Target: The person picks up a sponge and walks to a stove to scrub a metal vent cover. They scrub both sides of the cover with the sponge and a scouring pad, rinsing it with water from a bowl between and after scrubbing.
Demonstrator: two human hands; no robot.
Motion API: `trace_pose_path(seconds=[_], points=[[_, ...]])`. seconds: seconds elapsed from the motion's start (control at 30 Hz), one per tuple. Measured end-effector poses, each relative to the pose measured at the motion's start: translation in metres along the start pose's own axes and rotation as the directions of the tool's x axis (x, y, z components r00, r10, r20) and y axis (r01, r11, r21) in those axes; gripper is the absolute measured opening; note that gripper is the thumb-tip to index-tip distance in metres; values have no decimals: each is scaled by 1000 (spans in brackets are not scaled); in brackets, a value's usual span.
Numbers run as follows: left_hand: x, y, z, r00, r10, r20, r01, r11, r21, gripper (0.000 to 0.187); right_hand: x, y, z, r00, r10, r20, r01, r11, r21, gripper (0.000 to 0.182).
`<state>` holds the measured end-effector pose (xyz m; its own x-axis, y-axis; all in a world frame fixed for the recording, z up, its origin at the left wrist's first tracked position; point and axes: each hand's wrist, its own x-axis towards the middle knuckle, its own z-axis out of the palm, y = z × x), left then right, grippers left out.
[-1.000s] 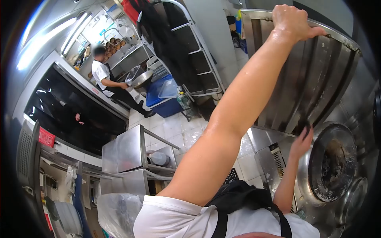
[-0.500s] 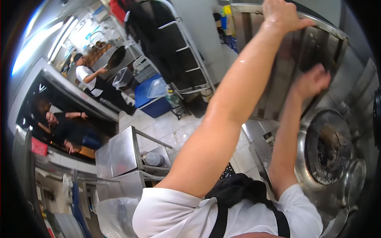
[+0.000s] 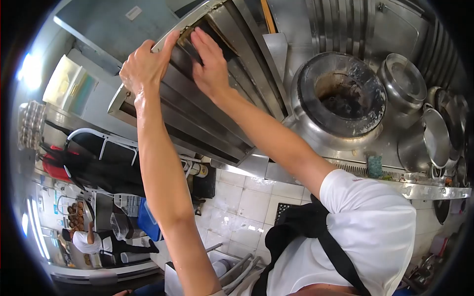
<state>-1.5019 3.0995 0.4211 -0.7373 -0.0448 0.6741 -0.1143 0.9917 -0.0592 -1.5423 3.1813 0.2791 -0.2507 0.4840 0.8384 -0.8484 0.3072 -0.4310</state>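
My left hand (image 3: 144, 66) is closed over the edge of a stainless steel hood filter (image 3: 202, 96), its thumb along the rim. The filter is a large panel with long ridges and brown grease at its upper end. My right hand (image 3: 211, 63) lies against the ridges near that same end, fingers stretched out and pressed to the metal. The filter is tilted across the view, beside the wok burner (image 3: 345, 93), whose ring is blackened and crusted. My left wrist and forearm look wet.
Metal pots (image 3: 402, 81) and a steel pan (image 3: 434, 138) stand right of the burner. A green scouring pad (image 3: 375, 166) sits on the counter's front ledge. A folding ladder (image 3: 103, 140) and a blue bin (image 3: 148, 219) are at left. A co-worker (image 3: 86, 241) stands farther back.
My view has turned toward the burner and filter. My right hand, blurred and apart from the filter before, now rests on it near my left hand. The left hand keeps its hold.
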Motion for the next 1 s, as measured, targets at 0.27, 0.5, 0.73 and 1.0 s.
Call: trace_pose_path(seconds=[0.27, 0.5, 0.73, 1.0], points=[[9, -2, 12, 999, 15, -29, -14, 1000, 15, 86, -25, 19, -30, 986, 110, 123, -104, 993, -57, 62], [13, -5, 25, 995, 4, -97, 0, 999, 40, 86, -88, 63, -65, 969, 111, 222, -107, 994, -30, 67], [17, 0, 28, 997, -63, -43, 66, 995, 79, 90, -11, 39, -22, 995, -47, 93, 33, 989, 141, 63], [19, 2, 29, 996, -41, -83, 49, 995, 88, 86, 10, 30, -25, 1000, 2, 10, -4, 982, 191, 57]])
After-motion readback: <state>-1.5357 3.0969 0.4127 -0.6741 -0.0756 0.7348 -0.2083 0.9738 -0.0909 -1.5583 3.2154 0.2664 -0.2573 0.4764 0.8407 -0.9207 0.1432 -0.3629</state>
